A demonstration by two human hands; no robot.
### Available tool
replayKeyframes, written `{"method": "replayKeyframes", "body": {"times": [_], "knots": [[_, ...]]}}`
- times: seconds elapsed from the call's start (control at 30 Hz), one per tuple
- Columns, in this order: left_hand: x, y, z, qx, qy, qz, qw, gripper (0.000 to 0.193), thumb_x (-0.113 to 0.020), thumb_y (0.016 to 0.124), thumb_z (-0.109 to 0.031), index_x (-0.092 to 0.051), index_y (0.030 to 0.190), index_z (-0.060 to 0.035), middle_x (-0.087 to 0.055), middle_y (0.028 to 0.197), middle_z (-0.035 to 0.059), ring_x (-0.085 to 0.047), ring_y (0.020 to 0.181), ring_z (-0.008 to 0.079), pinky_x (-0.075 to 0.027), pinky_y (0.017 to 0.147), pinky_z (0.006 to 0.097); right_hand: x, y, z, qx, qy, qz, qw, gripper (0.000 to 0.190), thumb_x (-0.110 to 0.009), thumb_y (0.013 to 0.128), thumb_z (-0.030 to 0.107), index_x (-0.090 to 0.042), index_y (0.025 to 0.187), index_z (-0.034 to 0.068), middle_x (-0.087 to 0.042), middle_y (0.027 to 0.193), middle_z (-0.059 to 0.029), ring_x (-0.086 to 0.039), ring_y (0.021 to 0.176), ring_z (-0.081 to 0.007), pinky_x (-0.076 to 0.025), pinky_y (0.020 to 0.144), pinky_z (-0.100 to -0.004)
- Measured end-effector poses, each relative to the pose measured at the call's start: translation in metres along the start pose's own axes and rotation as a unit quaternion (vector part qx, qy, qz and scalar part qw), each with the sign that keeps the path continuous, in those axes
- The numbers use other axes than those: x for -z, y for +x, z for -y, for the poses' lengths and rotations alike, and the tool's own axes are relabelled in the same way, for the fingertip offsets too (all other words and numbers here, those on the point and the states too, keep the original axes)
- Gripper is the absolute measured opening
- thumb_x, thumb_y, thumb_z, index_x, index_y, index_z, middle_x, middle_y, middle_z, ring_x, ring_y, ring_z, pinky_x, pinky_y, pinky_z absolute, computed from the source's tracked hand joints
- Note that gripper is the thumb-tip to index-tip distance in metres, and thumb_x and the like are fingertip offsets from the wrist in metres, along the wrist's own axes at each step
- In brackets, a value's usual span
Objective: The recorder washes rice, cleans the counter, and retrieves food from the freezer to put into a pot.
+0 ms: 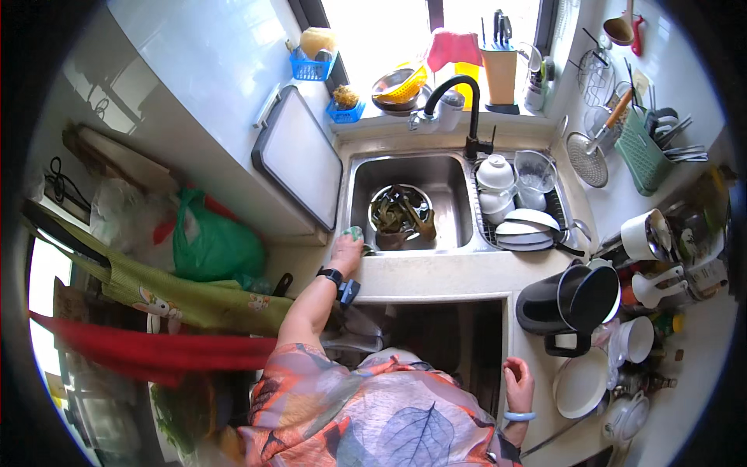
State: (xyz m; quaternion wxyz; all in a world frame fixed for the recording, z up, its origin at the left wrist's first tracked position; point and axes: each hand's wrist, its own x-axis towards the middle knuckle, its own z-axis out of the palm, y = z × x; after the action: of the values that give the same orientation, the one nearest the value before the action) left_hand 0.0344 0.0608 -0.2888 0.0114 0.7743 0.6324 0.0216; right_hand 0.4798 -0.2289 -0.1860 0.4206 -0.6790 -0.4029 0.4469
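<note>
My left hand is at the front left corner of the steel sink, closed over a green and white cloth against the rim. In the sink basin sits a round bowl with dark leafy greens in liquid. My right hand is held near the counter's right part, fingers curled, with nothing visible in it. Close to it are a white oval plate and a large black pitcher. The black faucet stands behind the sink.
A rack right of the basin holds white bowls, stacked dishes and a clear jug. A cutting board leans on the left wall. A green plastic bag lies at left. A knife block stands on the windowsill.
</note>
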Motion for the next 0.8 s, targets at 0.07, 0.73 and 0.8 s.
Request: {"method": "replayKeyframes", "body": {"times": [0.07,0.73,0.8], "knots": [[0.006,0.001,0.002,0.043,-0.05,-0.004,0.998,0.015,-0.051,0.083,-0.02,-0.059,0.09,-0.0105,-0.054,0.09,0.0192,-0.049,0.091,0.0354,-0.042,0.077,0.0436,0.004,-0.005,-0.003,0.0,0.004,-0.015,1.0,0.02,-0.054,0.082,-0.002,-0.056,0.101,0.001,-0.06,0.09,-0.0046,-0.057,0.084,-0.0116,-0.046,0.077,-0.024],[0.099,-0.094,-0.06,0.091,-0.02,0.139,0.986,0.043,-0.064,0.077,-0.03,-0.055,0.117,-0.0171,-0.042,0.129,0.0162,-0.041,0.117,0.0326,-0.035,0.096,0.0444,0.038,-0.068,-0.025,0.02,-0.027,-0.004,0.999,0.022,-0.055,0.08,0.0,-0.056,0.102,0.0,-0.062,0.09,-0.0088,-0.061,0.085,-0.0164,-0.048,0.079,-0.0285],[0.097,-0.098,-0.069,0.045,-0.009,0.115,0.992,0.043,-0.064,0.077,-0.03,-0.055,0.117,-0.017,-0.045,0.124,0.017,-0.043,0.115,0.0333,-0.037,0.095,0.0429,0.041,-0.076,-0.029,0.01,-0.031,0.007,0.999,0.022,-0.055,0.08,0.0,-0.056,0.102,0.0,-0.062,0.09,-0.0086,-0.061,0.085,-0.0165,-0.048,0.079,-0.0285]]}}
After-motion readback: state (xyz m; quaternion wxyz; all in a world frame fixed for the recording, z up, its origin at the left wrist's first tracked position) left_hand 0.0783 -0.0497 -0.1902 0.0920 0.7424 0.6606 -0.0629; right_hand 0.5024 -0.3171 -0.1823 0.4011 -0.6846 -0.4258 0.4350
